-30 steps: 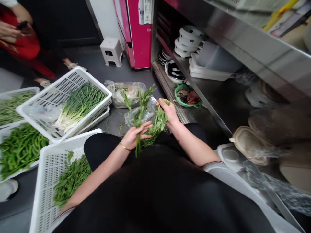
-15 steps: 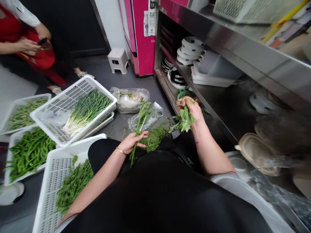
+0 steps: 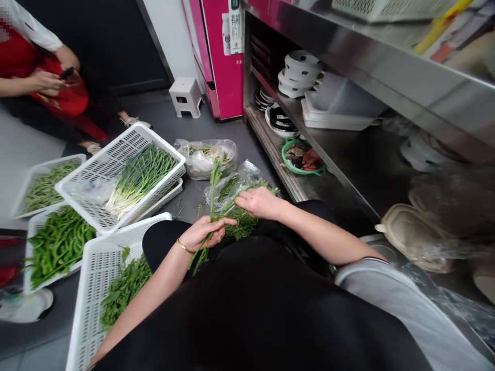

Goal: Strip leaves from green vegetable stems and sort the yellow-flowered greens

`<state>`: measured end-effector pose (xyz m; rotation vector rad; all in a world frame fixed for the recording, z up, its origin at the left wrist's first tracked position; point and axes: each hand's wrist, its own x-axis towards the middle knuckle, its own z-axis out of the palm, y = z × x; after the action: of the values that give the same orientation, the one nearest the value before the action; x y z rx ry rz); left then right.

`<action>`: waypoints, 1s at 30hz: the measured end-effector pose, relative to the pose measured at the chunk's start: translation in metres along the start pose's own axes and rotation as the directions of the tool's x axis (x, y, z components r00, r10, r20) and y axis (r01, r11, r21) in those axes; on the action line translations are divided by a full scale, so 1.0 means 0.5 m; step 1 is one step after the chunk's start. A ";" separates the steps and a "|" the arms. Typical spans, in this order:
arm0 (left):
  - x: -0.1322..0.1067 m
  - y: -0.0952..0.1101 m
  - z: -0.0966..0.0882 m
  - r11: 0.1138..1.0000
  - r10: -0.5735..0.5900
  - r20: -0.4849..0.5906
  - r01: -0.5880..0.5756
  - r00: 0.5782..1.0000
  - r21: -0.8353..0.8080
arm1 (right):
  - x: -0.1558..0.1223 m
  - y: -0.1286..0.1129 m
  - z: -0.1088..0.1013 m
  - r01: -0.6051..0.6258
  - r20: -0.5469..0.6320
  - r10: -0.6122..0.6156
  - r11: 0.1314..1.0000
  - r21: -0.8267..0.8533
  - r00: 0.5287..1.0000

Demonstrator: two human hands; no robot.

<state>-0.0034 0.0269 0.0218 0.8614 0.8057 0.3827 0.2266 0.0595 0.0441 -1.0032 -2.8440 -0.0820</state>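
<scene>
My left hand, with a gold bracelet at the wrist, is closed around a few long green vegetable stems whose tops point upward. Just to its right, my right hand grips a leafy stem, and green leaf tips show beyond its fingers. That stem runs across to the left hand. What else the right fingers hold is hidden. Below both hands lies a pile of thin green stems, partly in a clear plastic bag. By my left forearm, a white basket holds picked leafy greens.
At left stand white baskets of scallions, green peppers and green beans. A person in a red apron holds a phone. A steel shelf with dishes borders the right, a green colander on its lower level.
My right hand has come left and down from beside the shelf to the stems in my left hand. The green colander it covered now shows. The view has shifted slightly.
</scene>
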 end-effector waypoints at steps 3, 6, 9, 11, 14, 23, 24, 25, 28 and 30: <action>-0.019 -0.013 -0.020 1.000 -0.013 -0.118 0.015 0.993 0.013 | -0.021 0.009 0.008 0.017 0.086 -0.022 0.998 0.060 0.996; -0.034 -0.026 -0.039 0.999 0.001 -0.220 0.009 0.976 0.045 | -0.047 0.025 0.013 -0.015 0.026 0.006 0.937 0.348 1.000; -0.040 -0.035 -0.047 0.999 0.038 -0.270 -0.030 0.962 0.034 | -0.069 0.051 0.004 -0.150 -0.164 0.378 0.676 0.721 0.911; -0.038 -0.035 -0.046 0.999 0.035 -0.289 -0.037 0.957 0.000 | -0.073 0.060 -0.010 -0.165 -0.176 0.571 0.494 0.854 0.802; -0.026 -0.027 -0.034 1.000 -0.002 -0.293 -0.004 0.956 -0.020 | -0.049 0.031 -0.026 -0.152 -0.131 0.448 0.543 0.826 0.885; -0.010 -0.030 -0.003 0.993 0.076 -0.176 -0.059 0.981 0.100 | 0.046 -0.095 0.008 0.084 0.122 -0.141 0.920 0.382 0.983; -0.013 -0.032 -0.001 0.990 0.110 -0.153 -0.095 0.982 0.103 | 0.043 -0.097 0.015 0.061 0.080 -0.113 0.873 0.484 0.990; -0.015 -0.034 0.001 0.986 0.147 -0.134 -0.135 0.980 0.095 | 0.039 -0.098 0.024 0.014 0.038 -0.047 0.796 0.606 0.998; -0.019 -0.036 0.012 0.975 0.218 -0.086 -0.214 0.972 0.056 | 0.019 -0.102 0.046 -0.099 0.034 0.165 0.402 0.910 0.986; -0.020 -0.034 0.014 0.976 0.214 -0.033 -0.213 0.976 0.037 | 0.000 -0.093 0.048 -0.136 0.090 0.217 0.207 0.969 0.972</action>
<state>-0.0048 0.0066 0.0158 0.9782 0.7572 0.5770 0.1951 0.0254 0.0199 -0.8681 -1.8890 1.4894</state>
